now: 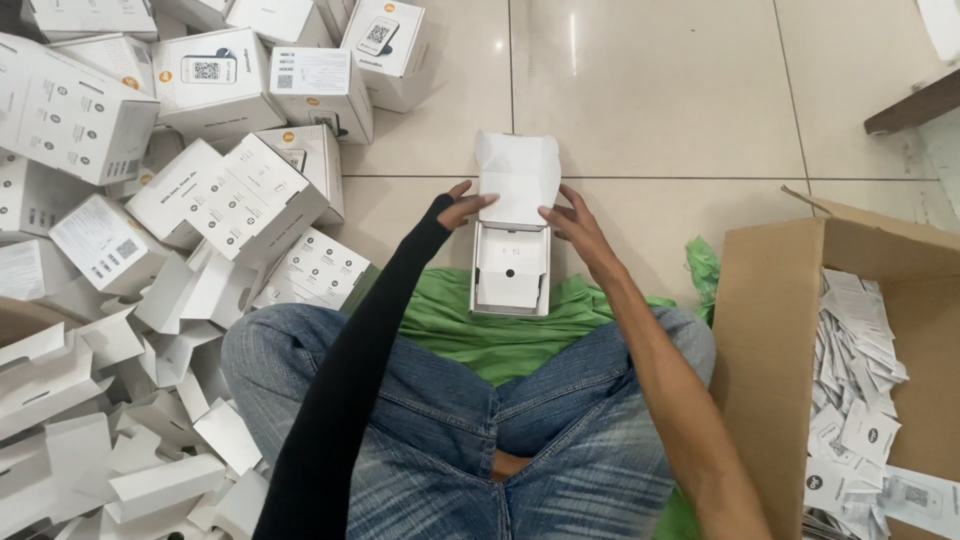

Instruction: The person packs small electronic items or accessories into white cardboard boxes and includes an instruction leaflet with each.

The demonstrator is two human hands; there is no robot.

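Both hands grasp one small white carton [511, 262] by its raised lid flap: the left hand [462, 208], in a black sleeve, pinches the flap's left edge, and the right hand [577, 226], bare-armed, holds its right edge with spread fingers. Standing open, the carton rests on a green cloth [470, 325] just ahead of the person's crossed legs in blue jeans [560, 420], and a white insert with a small dark hole shows inside it.

Nearest on the left lies a heap of flat white cardboard inserts [90, 430] (folded, unprinted pieces). On the right stands an open brown cardboard box [770, 340] filled with small white leaflets [855, 360].

Farther off, on the left, closed white product boxes [210, 190] with grey print are piled loosely against one another. Beyond the carton spreads a pale tiled floor [650, 90], and a dark wooden edge [915, 103] crosses the far right corner.
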